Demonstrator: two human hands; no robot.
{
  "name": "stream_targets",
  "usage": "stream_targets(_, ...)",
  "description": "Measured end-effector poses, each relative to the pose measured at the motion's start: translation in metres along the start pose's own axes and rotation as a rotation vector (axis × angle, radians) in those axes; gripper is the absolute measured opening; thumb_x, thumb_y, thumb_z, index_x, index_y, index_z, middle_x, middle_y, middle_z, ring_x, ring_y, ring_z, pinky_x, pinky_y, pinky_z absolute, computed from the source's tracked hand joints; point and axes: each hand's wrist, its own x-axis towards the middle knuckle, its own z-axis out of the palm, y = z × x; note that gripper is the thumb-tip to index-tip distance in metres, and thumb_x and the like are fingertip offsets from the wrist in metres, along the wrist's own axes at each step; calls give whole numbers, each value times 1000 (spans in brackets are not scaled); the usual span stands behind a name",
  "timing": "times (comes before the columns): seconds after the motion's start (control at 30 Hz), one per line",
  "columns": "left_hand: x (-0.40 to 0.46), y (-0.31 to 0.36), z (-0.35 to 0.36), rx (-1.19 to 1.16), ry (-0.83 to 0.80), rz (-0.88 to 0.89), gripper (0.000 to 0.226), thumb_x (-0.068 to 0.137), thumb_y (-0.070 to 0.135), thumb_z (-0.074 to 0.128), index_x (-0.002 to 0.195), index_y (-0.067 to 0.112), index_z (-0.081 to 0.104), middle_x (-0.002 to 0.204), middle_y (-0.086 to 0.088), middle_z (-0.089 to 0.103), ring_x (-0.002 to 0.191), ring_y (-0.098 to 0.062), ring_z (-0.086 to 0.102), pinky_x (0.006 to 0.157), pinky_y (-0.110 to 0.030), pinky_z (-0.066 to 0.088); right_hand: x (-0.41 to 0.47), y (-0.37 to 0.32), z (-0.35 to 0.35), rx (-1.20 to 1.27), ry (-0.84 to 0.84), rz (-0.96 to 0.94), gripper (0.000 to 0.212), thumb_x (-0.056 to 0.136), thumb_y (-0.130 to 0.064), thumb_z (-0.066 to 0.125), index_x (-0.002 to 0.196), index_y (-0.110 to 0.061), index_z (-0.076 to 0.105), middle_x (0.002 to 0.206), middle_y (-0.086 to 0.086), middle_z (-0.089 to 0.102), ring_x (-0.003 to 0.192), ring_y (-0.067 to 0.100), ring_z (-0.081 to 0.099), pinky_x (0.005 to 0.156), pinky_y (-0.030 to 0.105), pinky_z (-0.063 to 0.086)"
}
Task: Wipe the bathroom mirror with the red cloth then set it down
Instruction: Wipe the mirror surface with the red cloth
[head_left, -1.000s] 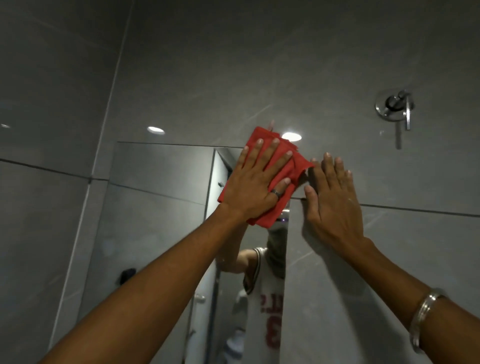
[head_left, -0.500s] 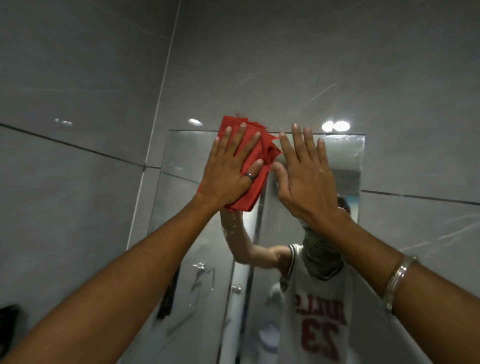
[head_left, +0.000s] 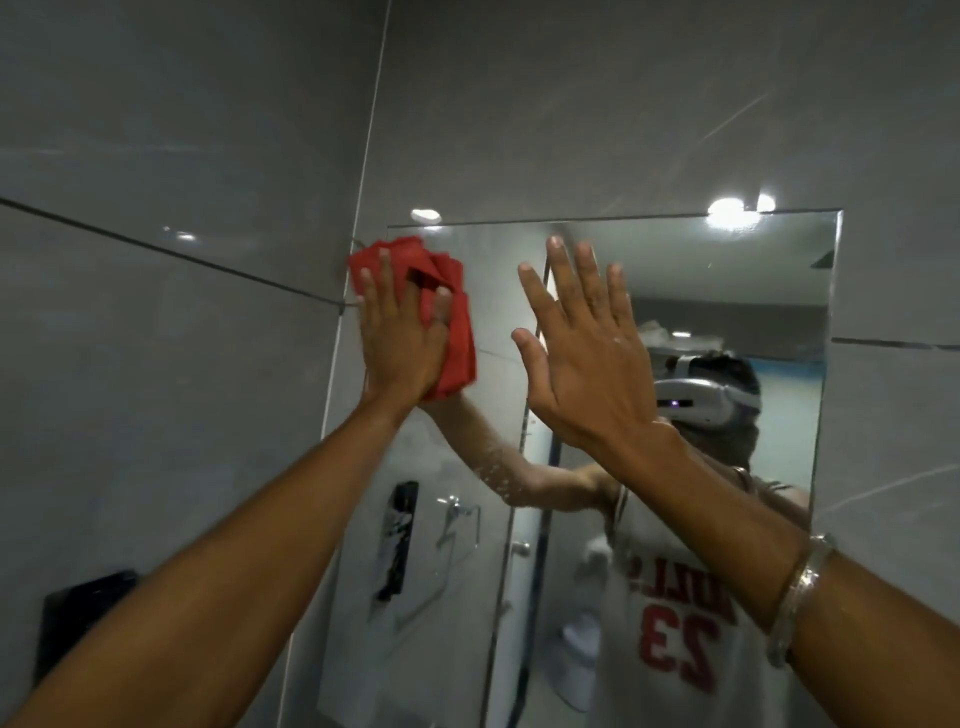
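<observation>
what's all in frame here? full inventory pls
cloth: 1, red, bunched flat against the mirror's upper left corner, spilling onto the wall
mirror: 1, frameless, on the wall, centre to right; droplets mid-left
wall tiles: grey, glossy, all around the mirror
black object: 1, on the left wall, low; too dark to identify
bracelet: 1, silver, on the right wrist
left hand: 1, palm pressing the cloth, fingers spread
right hand: 1, open and empty, fingers spread in front of the glass; contact cannot be told
</observation>
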Motion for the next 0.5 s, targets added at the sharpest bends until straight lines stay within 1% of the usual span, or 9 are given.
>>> stream_targets(0.07, -40, -4, 10, 61, -38, 198, 78, 103, 67, 20, 166, 28, -1, 176, -5, -5, 162, -32, -6, 131, -54, 1, -12, -1, 0, -9, -5, -7, 67, 107, -54, 14, 165, -20, 13, 174, 11, 4, 162, 28, 1, 131, 54, 8)
stream_targets(0.13, -72, -20, 16, 176, -72, 511, 75, 105, 64, 22, 166, 29, -2, 176, -10, -2, 162, -34, -5, 131, -56, 0, -24, -1, 0, -13, -22, -11, 67, 108, -53, 18, 166, -21, 11, 174, 11, 3, 162, 28, -1, 131, 54, 7)
stream_targets(0.17, -76, -31, 15, 206, -84, 619, 73, 106, 64, 22, 166, 30, -2, 176, -11, 0, 163, -34, -4, 131, -56, -1, -29, -1, 0, -10, -28, -8, 67, 108, -53, 18, 166, -20, 12, 174, 11, 3, 162, 28, -1, 131, 54, 7)
stream_targets(0.2, -74, -39, 13, 206, -89, 653, 72, 106, 64, 22, 166, 32, -2, 176, -11, 2, 163, -33, -4, 131, -56, 0, -33, -1, -2, -7, -34, -4, 67, 108, -53, 18, 165, -20, 13, 174, 11, 4, 162, 29, 0, 131, 54, 7)
stream_targets(0.27, -70, -51, 9, 153, -62, 487, 72, 105, 67, 20, 166, 34, 0, 176, -6, 1, 163, -30, -4, 131, -57, 3, -41, -1, -7, -7, -57, 5, 67, 107, -52, 16, 165, -18, 17, 174, 12, 6, 162, 30, 2, 131, 54, 7)
stream_targets(0.4, -83, -42, 16, -8, 74, -164, 84, 96, 80, 5, 166, 33, 11, 176, -5, 5, 163, -32, 3, 131, -57, 13, -55, 3, -19, -19, -137, 43, 68, 106, -51, 19, 166, -18, 14, 174, 13, 3, 162, 31, 1, 131, 54, 5)
stream_targets(0.43, -91, -36, 19, 8, 88, -230, 89, 94, 81, 2, 166, 30, 12, 176, -6, 6, 162, -33, 4, 130, -58, 15, -58, 3, -21, -18, -151, 46, 68, 106, -51, 19, 166, -19, 13, 174, 13, 2, 162, 31, 0, 131, 54, 3)
stream_targets(0.47, -104, -35, 21, 34, 67, -215, 91, 95, 80, 1, 167, 26, 12, 176, -6, 4, 162, -33, 3, 130, -58, 14, -63, 2, -21, -15, -164, 41, 68, 106, -51, 19, 166, -19, 13, 174, 13, 2, 162, 31, 0, 131, 54, 3)
stream_targets(0.5, -119, -38, 24, 53, 24, -126, 89, 98, 78, 4, 167, 22, 12, 176, -5, 0, 163, -32, 0, 131, -58, 12, -67, 0, -21, -12, -173, 28, 68, 106, -51, 19, 166, -19, 13, 174, 13, 2, 162, 31, 0, 131, 54, 4)
